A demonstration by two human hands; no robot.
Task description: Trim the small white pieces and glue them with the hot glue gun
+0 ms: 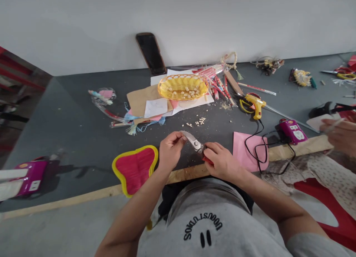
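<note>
My right hand (221,160) is closed round the red handles of a pair of pruning shears (197,144), whose metal blades point up and left. The blade tip reaches the fingers of my left hand (171,149), which are pinched together; what they hold, if anything, is too small to make out. Left of my left hand lies a red pad with a yellow border (136,169), at the table's front edge. Small pale bits (200,121) are scattered on the dark table beyond the shears. A yellow basket (183,87) behind them holds several similar pieces.
A yellow glue gun (256,105), its black cable, a purple power socket (293,131) and pink paper (250,151) are at the right. A phone (151,53) leans on the wall. Another person's hand (343,134) is at the far right. Another purple socket (32,178) lies left.
</note>
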